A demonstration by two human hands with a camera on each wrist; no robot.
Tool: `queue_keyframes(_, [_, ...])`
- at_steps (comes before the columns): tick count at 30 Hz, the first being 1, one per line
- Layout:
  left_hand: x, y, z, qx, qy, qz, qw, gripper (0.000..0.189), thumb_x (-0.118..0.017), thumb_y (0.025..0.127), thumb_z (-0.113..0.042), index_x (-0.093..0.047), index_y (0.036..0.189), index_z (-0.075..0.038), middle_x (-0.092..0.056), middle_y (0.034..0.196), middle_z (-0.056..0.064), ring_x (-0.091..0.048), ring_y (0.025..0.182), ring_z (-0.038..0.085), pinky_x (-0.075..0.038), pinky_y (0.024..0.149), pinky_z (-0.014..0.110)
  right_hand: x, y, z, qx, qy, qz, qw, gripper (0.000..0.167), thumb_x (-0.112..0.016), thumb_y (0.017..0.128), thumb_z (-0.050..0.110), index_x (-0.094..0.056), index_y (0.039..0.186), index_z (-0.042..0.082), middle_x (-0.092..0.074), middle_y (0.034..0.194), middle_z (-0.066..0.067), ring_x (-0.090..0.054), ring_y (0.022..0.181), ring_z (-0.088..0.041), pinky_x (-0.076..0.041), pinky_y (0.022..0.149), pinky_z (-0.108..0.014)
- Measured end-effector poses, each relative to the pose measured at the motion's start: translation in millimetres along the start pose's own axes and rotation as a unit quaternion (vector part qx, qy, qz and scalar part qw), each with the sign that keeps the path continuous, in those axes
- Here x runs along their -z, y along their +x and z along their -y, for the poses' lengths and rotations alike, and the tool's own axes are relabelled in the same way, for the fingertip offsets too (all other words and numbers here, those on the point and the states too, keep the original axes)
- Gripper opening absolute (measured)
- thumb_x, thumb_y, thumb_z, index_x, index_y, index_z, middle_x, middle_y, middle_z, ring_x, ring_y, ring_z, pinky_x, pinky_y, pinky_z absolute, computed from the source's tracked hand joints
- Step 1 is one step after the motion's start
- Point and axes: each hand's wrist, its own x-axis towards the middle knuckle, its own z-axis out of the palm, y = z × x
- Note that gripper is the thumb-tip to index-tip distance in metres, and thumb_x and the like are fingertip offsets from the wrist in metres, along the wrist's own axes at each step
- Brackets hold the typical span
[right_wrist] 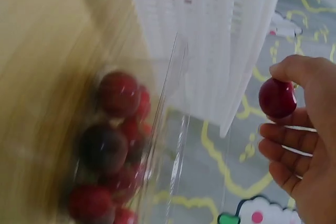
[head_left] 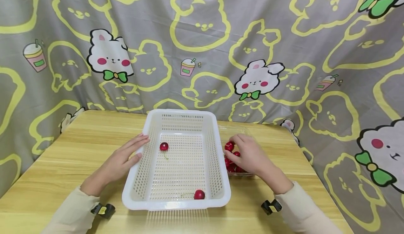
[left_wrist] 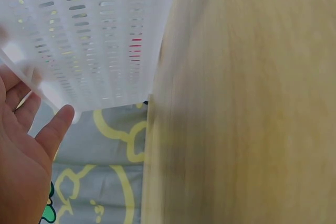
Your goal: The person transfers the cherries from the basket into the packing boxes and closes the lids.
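Note:
A white perforated plastic basket (head_left: 176, 205) stands on the table, with one cherry (head_left: 163, 146) at its left and another cherry (head_left: 199, 194) near its front edge. My left hand (head_left: 124, 158) touches the left rim with fingers fairly straight. In the left wrist view, the thumb and fingers lie by that rim. My right hand (head_left: 249, 154) pinches a dark red cherry (right_wrist: 277, 98) between thumb and forefinger. It is above a clear plastic box (right_wrist: 176, 103) that holds several cherries (right_wrist: 119, 94), just right of the basket.
The wooden table (head_left: 94, 136) carries the basket and the box side by side. A grey curtain (head_left: 202, 52) with yellow outlines and white cartoon animals hangs behind the table. Black straps with wrist cameras (head_left: 103, 210) sit at both sleeves.

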Motion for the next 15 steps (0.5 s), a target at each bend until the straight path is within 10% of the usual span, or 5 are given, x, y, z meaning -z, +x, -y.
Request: queue_keyframes(15, [0.8,0.4,-1.0,0.003,-0.004,0.001,1.0000,0.047,-0.056,0.098,-0.013,-0.048,0.145,-0.013,-0.040,0.153,0.005,-0.022,0.145,0.013,-0.035,0.098,0.067,-5,-31.7,-47,-0.154,-0.028,0.077,0.9847,0.031,-0.073,0.086,0.023,-0.060,0.104,0.001,-0.060,0.084,-0.006,-0.055,0.072,-0.020,-0.048,0.066,-0.040])
